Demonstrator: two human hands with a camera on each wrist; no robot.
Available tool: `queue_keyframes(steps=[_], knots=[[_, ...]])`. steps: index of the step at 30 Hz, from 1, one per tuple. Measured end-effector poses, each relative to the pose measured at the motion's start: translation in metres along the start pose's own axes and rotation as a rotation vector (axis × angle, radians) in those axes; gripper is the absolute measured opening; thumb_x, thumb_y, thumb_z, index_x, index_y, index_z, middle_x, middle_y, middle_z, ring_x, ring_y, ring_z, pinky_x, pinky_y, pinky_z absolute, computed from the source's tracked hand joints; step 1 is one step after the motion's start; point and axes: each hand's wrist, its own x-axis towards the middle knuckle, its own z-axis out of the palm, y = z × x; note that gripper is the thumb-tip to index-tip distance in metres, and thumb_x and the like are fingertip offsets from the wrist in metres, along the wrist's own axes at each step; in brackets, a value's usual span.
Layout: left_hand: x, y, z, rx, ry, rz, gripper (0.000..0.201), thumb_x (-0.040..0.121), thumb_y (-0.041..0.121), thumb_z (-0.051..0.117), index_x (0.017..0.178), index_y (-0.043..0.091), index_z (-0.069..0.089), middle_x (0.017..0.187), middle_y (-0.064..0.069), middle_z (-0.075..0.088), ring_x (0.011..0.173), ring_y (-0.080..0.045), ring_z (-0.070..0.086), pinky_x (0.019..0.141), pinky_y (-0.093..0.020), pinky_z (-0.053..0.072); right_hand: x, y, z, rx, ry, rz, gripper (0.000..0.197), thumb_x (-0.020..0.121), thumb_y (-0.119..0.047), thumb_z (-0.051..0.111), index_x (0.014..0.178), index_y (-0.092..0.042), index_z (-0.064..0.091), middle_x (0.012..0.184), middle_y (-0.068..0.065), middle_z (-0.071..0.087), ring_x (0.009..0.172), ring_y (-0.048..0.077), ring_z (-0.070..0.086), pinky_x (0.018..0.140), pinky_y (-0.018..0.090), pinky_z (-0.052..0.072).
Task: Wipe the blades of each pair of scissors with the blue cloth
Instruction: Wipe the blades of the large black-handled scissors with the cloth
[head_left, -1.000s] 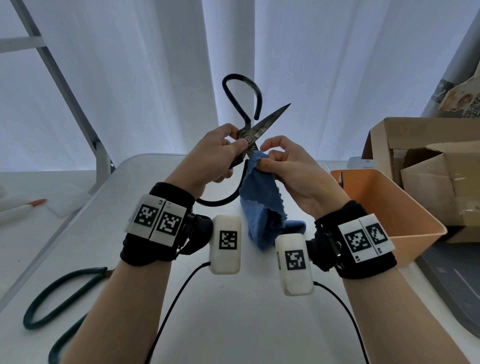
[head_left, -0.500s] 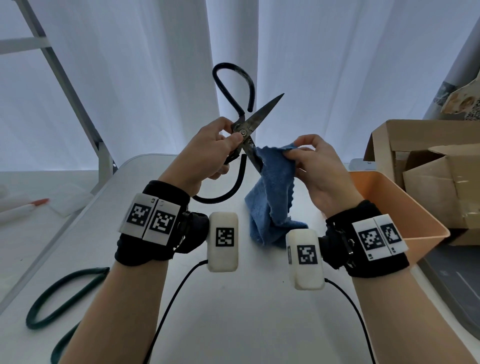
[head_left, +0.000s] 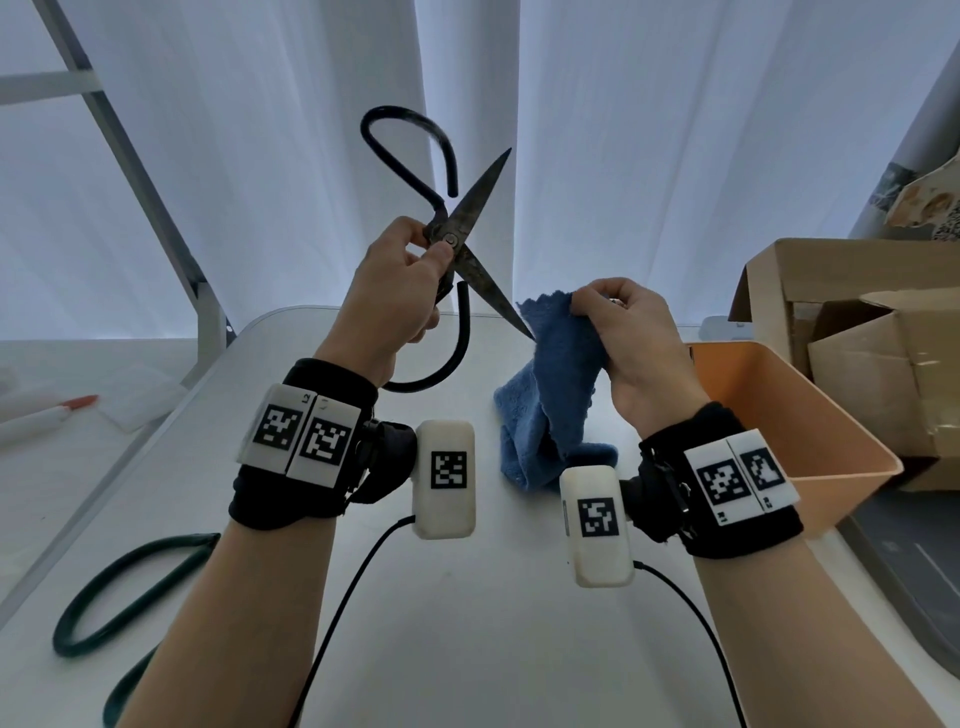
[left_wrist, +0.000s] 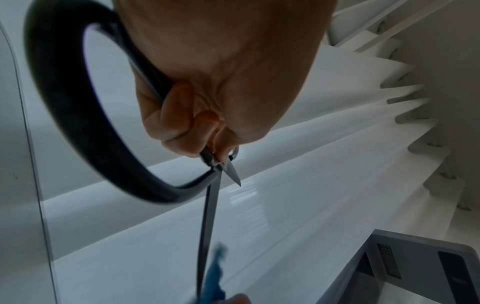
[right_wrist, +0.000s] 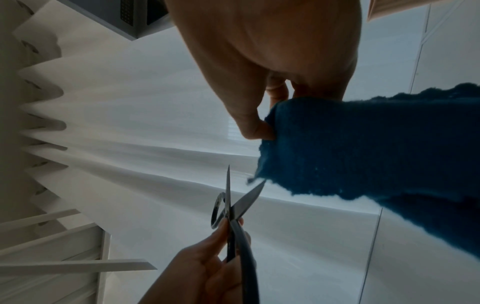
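My left hand (head_left: 415, 270) pinches black-handled scissors (head_left: 467, 244) at the pivot and holds them up with the blades spread wide. One blade points up and right, the other slants down to the right. The blue cloth (head_left: 558, 384) hangs from my right hand (head_left: 608, 306), which pinches its upper edge; its lower end rests on the table (head_left: 467, 623). The lower blade's tip just meets the cloth's left edge. In the right wrist view the scissors (right_wrist: 233, 207) lie below the cloth (right_wrist: 363, 156). A second pair with green handles (head_left: 124, 597) lies on the table at the near left.
An orange bin (head_left: 810, 431) stands at the table's right edge, with cardboard boxes (head_left: 857, 343) behind it. White curtains hang behind the table. A white marker with a red cap (head_left: 47, 415) lies on a surface to the left. Cables run from my wrists across the table.
My right hand has drawn the cloth down the lower blade from the pivot to its tip. My left hand has raised the scissors a little.
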Motion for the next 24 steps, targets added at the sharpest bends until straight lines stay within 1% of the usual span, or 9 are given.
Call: queue_keyframes(steps=[3, 7, 11, 13, 15, 16, 18, 20, 24], knots=[[-0.0008, -0.0004, 0.0002, 0.010, -0.006, 0.004, 0.015, 0.105, 0.025, 0.047, 0.111, 0.014, 0.055, 0.085, -0.003, 0.048, 0.047, -0.010, 0.041, 0.041, -0.018, 0.033, 0.0034, 0.0029, -0.0016, 0.016, 0.036, -0.026, 0.011, 0.088, -0.003, 0.066, 0.091, -0.013, 0.061, 0.084, 0.001, 0.058, 0.078, 0.016, 0.057, 0.064, 0.023, 0.048], [-0.0010, 0.0006, 0.0006, 0.021, 0.009, 0.009, 0.016, 0.105, 0.026, 0.048, 0.112, 0.015, 0.055, 0.085, -0.002, 0.049, 0.048, -0.010, 0.043, 0.041, -0.018, 0.034, 0.0083, 0.0066, -0.0044, -0.066, 0.058, -0.051, 0.007, 0.092, -0.014, 0.068, 0.098, -0.013, 0.066, 0.084, -0.002, 0.062, 0.079, 0.012, 0.059, 0.069, 0.024, 0.048], [-0.0022, 0.0025, 0.0001, 0.002, -0.008, 0.002, 0.013, 0.105, 0.026, 0.048, 0.109, 0.017, 0.055, 0.085, -0.002, 0.049, 0.049, -0.010, 0.043, 0.041, -0.016, 0.034, 0.0059, 0.0075, -0.0025, -0.184, -0.002, -0.087, 0.020, 0.095, -0.025, 0.066, 0.078, -0.017, 0.070, 0.075, -0.002, 0.065, 0.071, 0.009, 0.059, 0.066, 0.020, 0.048], [-0.0037, 0.0036, 0.0011, -0.009, -0.035, 0.000, 0.011, 0.105, 0.026, 0.048, 0.106, 0.018, 0.055, 0.085, -0.003, 0.049, 0.045, -0.007, 0.041, 0.041, -0.016, 0.033, 0.0050, 0.0070, -0.0001, -0.230, 0.021, -0.121, 0.028, 0.087, -0.042, 0.072, 0.072, -0.018, 0.071, 0.086, 0.006, 0.067, 0.080, 0.015, 0.064, 0.070, 0.021, 0.052], [-0.0050, 0.0048, 0.0023, -0.018, -0.061, -0.003, 0.010, 0.105, 0.025, 0.048, 0.105, 0.017, 0.055, 0.084, -0.004, 0.050, 0.040, -0.005, 0.040, 0.040, -0.017, 0.032, 0.0046, 0.0058, 0.0003, -0.283, 0.059, -0.140, 0.042, 0.075, -0.058, 0.072, 0.070, -0.016, 0.074, 0.102, 0.017, 0.067, 0.095, 0.025, 0.064, 0.079, 0.032, 0.055], [-0.0055, 0.0055, 0.0025, -0.020, -0.076, -0.005, 0.010, 0.105, 0.024, 0.048, 0.106, 0.017, 0.055, 0.083, -0.003, 0.050, 0.038, -0.005, 0.039, 0.040, -0.017, 0.032, 0.0029, 0.0035, 0.0002, -0.290, 0.052, -0.139, 0.043, 0.077, -0.057, 0.072, 0.070, -0.015, 0.074, 0.100, 0.018, 0.068, 0.090, 0.022, 0.064, 0.075, 0.032, 0.053], [-0.0066, 0.0067, 0.0026, -0.025, -0.111, -0.014, 0.010, 0.105, 0.023, 0.048, 0.105, 0.016, 0.055, 0.081, -0.002, 0.049, 0.037, -0.004, 0.039, 0.040, -0.017, 0.031, -0.0002, 0.0010, -0.0009, -0.286, 0.005, -0.111, 0.040, 0.088, -0.044, 0.070, 0.063, -0.012, 0.069, 0.077, 0.013, 0.068, 0.071, 0.018, 0.060, 0.067, 0.032, 0.048], [-0.0072, 0.0075, 0.0025, -0.027, -0.149, -0.026, 0.009, 0.105, 0.023, 0.048, 0.103, 0.016, 0.054, 0.079, -0.002, 0.047, 0.036, -0.005, 0.037, 0.039, -0.016, 0.029, 0.0001, 0.0031, -0.0022, -0.279, -0.004, -0.061, 0.046, 0.091, -0.037, 0.066, 0.052, -0.016, 0.055, 0.063, 0.009, 0.053, 0.063, 0.020, 0.049, 0.063, 0.033, 0.040], [-0.0074, 0.0074, 0.0020, 0.009, -0.199, -0.035, 0.010, 0.105, 0.023, 0.049, 0.099, 0.017, 0.055, 0.084, -0.008, 0.044, 0.038, -0.005, 0.035, 0.039, -0.017, 0.027, -0.0007, 0.0024, 0.0003, -0.258, -0.021, 0.017, 0.035, 0.093, -0.035, 0.056, 0.066, -0.013, 0.051, 0.072, 0.010, 0.051, 0.069, 0.021, 0.051, 0.066, 0.034, 0.041]])
